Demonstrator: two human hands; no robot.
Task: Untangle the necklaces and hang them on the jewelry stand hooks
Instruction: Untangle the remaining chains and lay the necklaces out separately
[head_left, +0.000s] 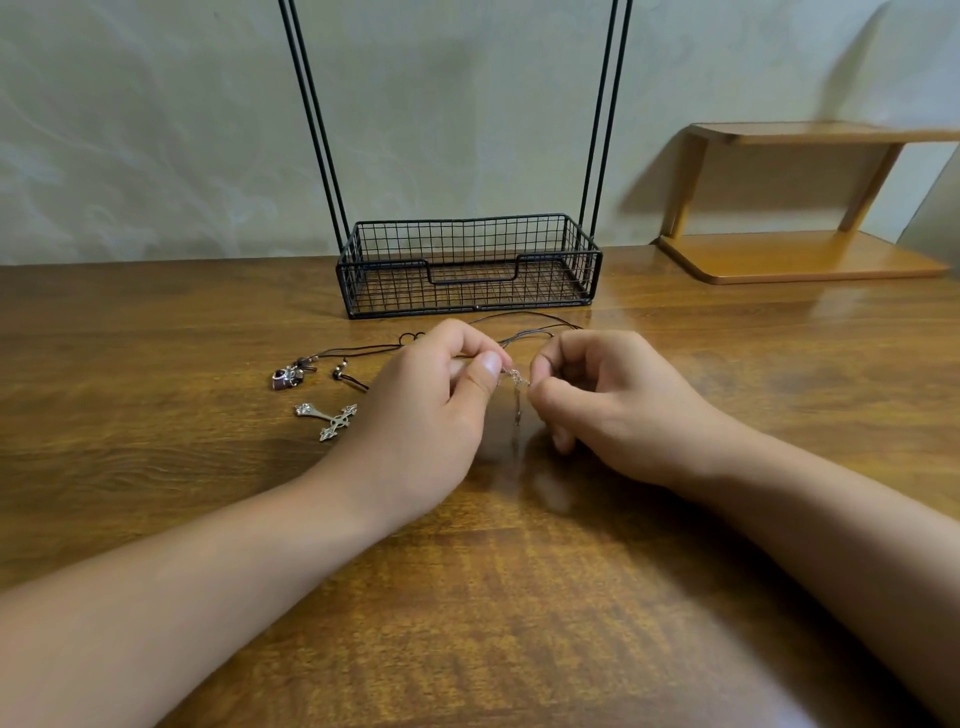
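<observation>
My left hand (436, 410) and my right hand (608, 400) meet over the middle of the wooden table (156, 493), each pinching a thin silver chain (515, 382) between thumb and fingertips. A short length of that chain hangs down between them. A silver cross pendant (328, 415) lies flat to the left of my left hand. Beyond it a dark cord necklace (524, 318) with beads and a dark charm (287, 376) trails across the table behind both hands. The black wire jewelry stand (467, 265) stands behind; its hooks are out of view above.
The stand has a mesh basket base and two pairs of thin black uprights (311, 119) rising past the top edge. A small wooden shelf (795, 208) stands at the back right against the pale wall.
</observation>
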